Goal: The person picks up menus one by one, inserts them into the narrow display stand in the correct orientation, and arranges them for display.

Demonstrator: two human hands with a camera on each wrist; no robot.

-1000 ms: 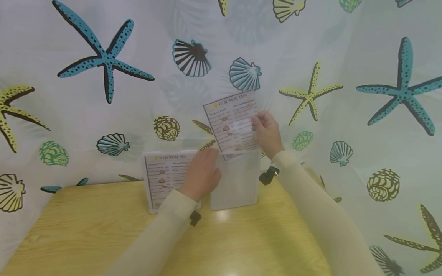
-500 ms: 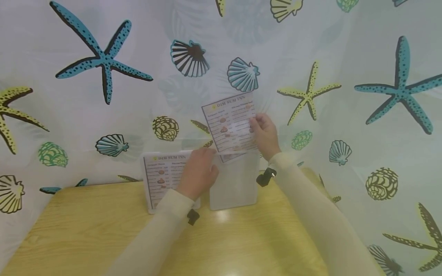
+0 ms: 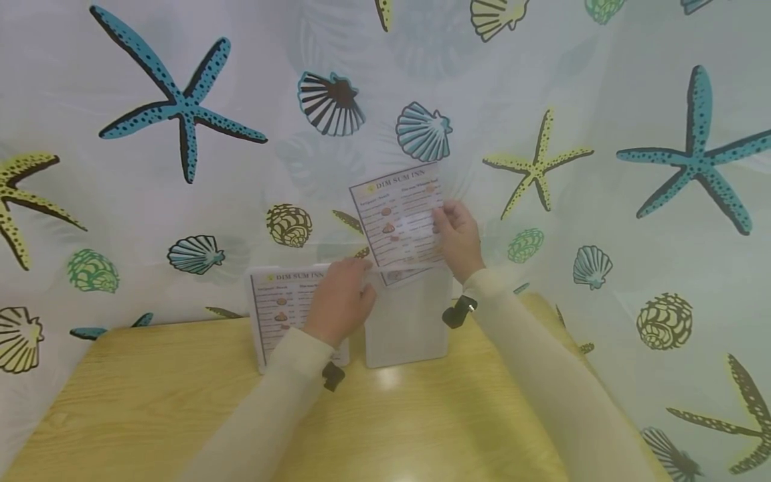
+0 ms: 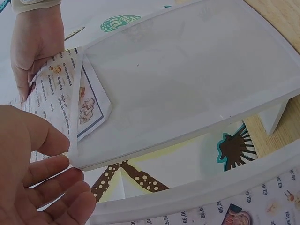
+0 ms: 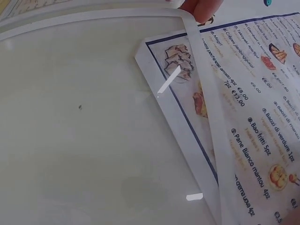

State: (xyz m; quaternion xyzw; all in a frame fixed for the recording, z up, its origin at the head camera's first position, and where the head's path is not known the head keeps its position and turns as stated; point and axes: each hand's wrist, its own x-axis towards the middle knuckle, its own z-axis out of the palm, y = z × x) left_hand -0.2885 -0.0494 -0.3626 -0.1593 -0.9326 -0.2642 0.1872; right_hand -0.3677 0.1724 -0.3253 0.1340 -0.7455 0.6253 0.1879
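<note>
The empty stand (image 3: 408, 321), a clear upright menu holder on the wooden table (image 3: 150, 402), served as the landmark; the loose menu sheet (image 3: 399, 215), headed "DIM SUM INN", stood above its top edge, tilted, with only its lower corner tucked into the slot; in the left wrist view that corner (image 4: 91, 101) showed behind the stand's clear face (image 4: 187, 84), and the right wrist view showed the same printed corner (image 5: 187, 93) under the clear panel (image 5: 84, 131).

The right hand (image 3: 458, 237) was above the stand's upper right corner; its fingers and thumb pinched the sheet's right edge, so the grip was closed on the paper; the left wrist view showed that hand (image 4: 35, 44) clasping the sheet from the far side.

The left hand (image 3: 340, 301) was at the stand's upper left corner, fingertips touching or very near the top rim; in the left wrist view its fingers (image 4: 56, 180) were loosely extended beside the stand's edge and gripped nothing, so the hand was open.

A second stand (image 3: 283, 314), already filled with the same menu, stood just left of the empty stand, partly hidden by the left hand; behind the stand hung a curtain (image 3: 181, 107) printed with starfish and shells.
</note>
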